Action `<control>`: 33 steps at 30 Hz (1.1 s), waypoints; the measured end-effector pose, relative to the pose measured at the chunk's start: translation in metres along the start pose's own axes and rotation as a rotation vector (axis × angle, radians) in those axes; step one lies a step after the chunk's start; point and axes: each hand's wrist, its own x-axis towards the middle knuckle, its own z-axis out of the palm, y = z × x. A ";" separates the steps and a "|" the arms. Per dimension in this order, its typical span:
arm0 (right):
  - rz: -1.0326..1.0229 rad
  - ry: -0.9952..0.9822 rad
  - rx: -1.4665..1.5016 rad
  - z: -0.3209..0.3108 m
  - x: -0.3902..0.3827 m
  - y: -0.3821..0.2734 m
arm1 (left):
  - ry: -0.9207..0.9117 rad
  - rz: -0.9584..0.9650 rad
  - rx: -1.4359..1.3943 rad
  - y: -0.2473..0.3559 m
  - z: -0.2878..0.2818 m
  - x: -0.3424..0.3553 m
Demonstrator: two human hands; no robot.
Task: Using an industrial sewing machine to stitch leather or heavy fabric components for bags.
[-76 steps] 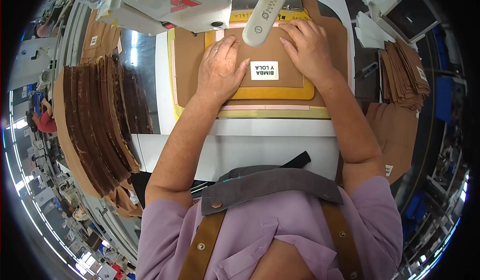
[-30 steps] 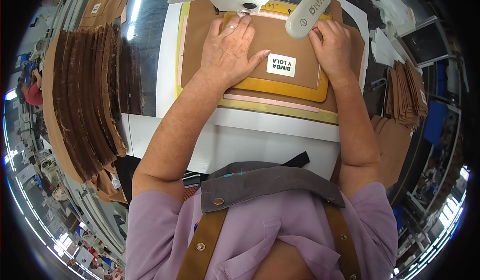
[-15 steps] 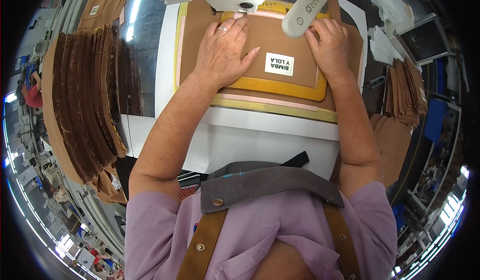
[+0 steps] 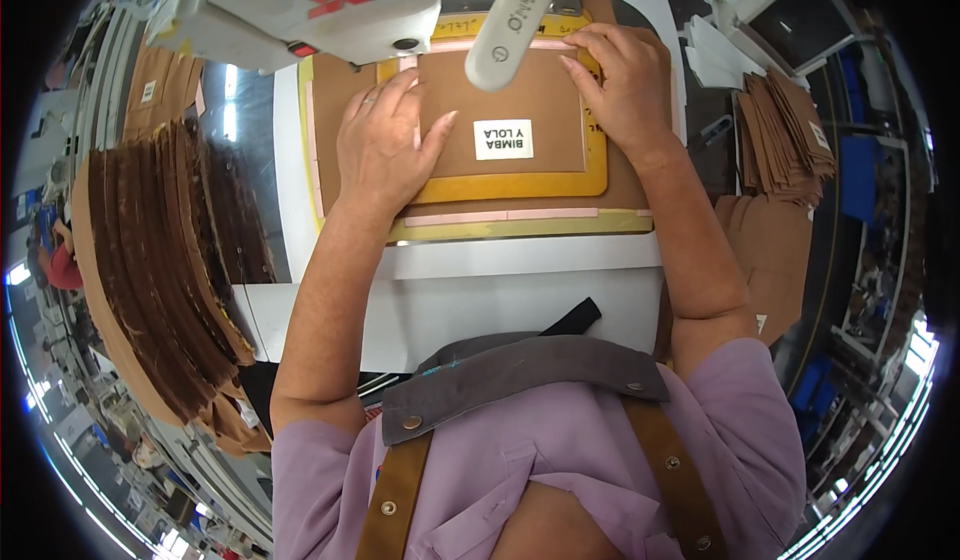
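A brown panel (image 4: 450, 80) with a white printed label (image 4: 503, 140) lies within a yellow frame (image 4: 500, 187) on a larger brown sheet. Pink and yellow strips run along that sheet's edges. My left hand (image 4: 385, 140) rests flat on the left side of the work, thumb spread, fingers reaching toward a small pink piece below the white machine's head (image 4: 330, 10). At the frame's far right corner is my right hand (image 4: 625, 85), its fingers bent over the edge and the thumb apart from them. Neither hand grips anything visible. A white paddle-shaped device (image 4: 510, 35) hangs over the far edge.
A thick stack of brown pieces (image 4: 150, 270) stands at the left. More brown pieces (image 4: 785, 140) are piled at the right, beside a small cutter-like tool (image 4: 715, 130). A monitor (image 4: 797, 25) stands far right. The white table edge (image 4: 500, 300) runs in front of me.
The view has shifted, showing more of the machine. The panel sits farther right relative to the machine head. My right fingers have moved slightly farther along the frame's corner; my left hand keeps its place.
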 end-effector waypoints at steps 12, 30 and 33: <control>0.306 0.154 -0.226 -0.125 -0.035 0.098 | -0.018 -0.038 -0.080 0.021 -0.005 -0.021; 0.405 0.077 0.025 -0.100 -0.003 0.111 | 0.023 -0.268 -0.245 0.014 -0.009 -0.026; 0.263 -0.083 0.315 -0.043 0.007 0.043 | 0.089 -0.394 -0.308 0.004 0.001 -0.004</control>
